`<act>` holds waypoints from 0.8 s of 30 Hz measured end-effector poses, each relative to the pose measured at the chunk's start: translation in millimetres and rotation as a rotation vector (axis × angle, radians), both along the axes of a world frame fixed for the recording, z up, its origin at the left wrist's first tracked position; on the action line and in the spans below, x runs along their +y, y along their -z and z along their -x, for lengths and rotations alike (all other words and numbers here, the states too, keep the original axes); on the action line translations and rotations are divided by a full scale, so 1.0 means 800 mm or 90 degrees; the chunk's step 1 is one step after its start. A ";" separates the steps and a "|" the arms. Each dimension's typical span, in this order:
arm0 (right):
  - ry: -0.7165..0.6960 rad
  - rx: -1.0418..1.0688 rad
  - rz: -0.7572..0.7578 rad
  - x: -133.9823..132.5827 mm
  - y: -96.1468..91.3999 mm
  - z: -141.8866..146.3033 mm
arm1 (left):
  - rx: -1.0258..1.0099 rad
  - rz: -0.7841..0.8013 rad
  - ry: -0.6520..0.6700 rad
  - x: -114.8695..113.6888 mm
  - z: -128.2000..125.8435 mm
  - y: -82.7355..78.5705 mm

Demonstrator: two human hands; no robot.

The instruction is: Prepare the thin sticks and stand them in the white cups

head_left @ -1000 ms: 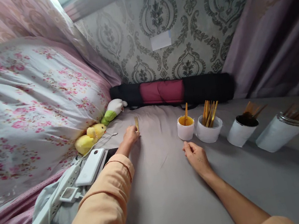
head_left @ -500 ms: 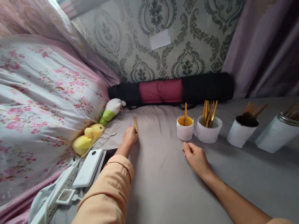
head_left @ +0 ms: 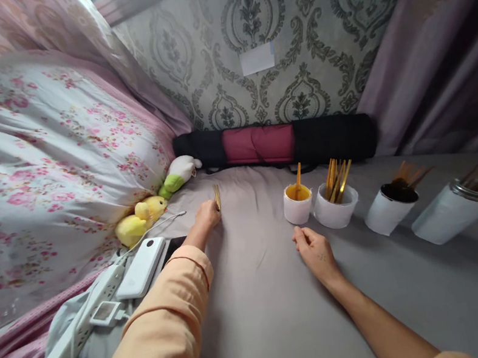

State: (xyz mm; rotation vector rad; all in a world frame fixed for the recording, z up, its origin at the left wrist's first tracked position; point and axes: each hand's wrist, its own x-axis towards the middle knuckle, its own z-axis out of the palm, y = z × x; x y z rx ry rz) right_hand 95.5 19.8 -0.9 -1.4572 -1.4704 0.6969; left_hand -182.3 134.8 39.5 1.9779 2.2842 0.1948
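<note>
My left hand (head_left: 207, 215) is closed around a small bundle of thin golden-brown sticks (head_left: 216, 195), which poke up above the fingers. It is over the grey sheet, to the right of the toys. Curled into a loose fist, my right hand (head_left: 315, 252) rests on the sheet with nothing seen in it. Just beyond it stands a small white cup (head_left: 298, 208) with a yellow inside and an orange stick (head_left: 298, 179). Beside that, a wider white tub (head_left: 336, 214) holds several golden sticks (head_left: 337, 179).
Further right are a white-wrapped, dark-mouthed container (head_left: 391, 214) and a larger wrapped jar (head_left: 453, 212), both with sticks. A black and maroon roll (head_left: 328, 137) lies along the wall. At left are plush toys (head_left: 136, 225), a white power bank (head_left: 141, 269) and a power strip (head_left: 66, 354).
The view has shifted slightly, so the containers appear a little further right. Both hands keep their places and grips.
</note>
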 end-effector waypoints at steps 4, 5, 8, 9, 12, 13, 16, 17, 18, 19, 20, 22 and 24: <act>0.002 -0.001 0.003 0.000 0.000 0.000 | 0.001 0.004 -0.007 0.000 -0.001 -0.001; 0.002 -0.001 0.003 -0.001 0.000 0.000 | 0.002 0.004 -0.008 0.000 -0.001 -0.002; 0.000 -0.003 0.003 0.000 0.000 0.000 | 0.003 0.008 -0.010 -0.001 -0.002 -0.004; 0.000 -0.004 0.002 0.000 0.000 -0.001 | 0.003 0.010 -0.012 -0.001 -0.003 -0.005; 0.001 -0.006 0.000 0.000 0.001 -0.001 | 0.002 0.014 -0.018 -0.002 -0.004 -0.007; 0.003 -0.006 0.001 0.000 0.001 -0.001 | 0.001 0.016 -0.020 -0.003 -0.005 -0.008; 0.003 -0.005 0.004 -0.001 0.001 -0.001 | -0.002 0.019 -0.021 -0.004 -0.005 -0.009; 0.002 -0.004 0.004 -0.001 0.000 -0.001 | -0.003 0.019 -0.021 -0.004 -0.006 -0.009; 0.001 -0.003 0.003 -0.001 0.000 -0.001 | -0.004 0.020 -0.021 -0.004 -0.006 -0.009; 0.001 -0.002 0.002 -0.001 0.000 -0.001 | -0.004 0.020 -0.021 -0.004 -0.006 -0.010; 0.001 -0.002 0.000 -0.001 0.000 -0.001 | -0.005 0.021 -0.021 -0.004 -0.006 -0.010; 0.002 -0.002 -0.006 -0.001 0.000 -0.001 | -0.008 0.021 -0.021 -0.003 -0.006 -0.010; 0.002 -0.003 -0.011 -0.001 0.000 -0.001 | -0.011 0.021 -0.023 -0.003 -0.006 -0.011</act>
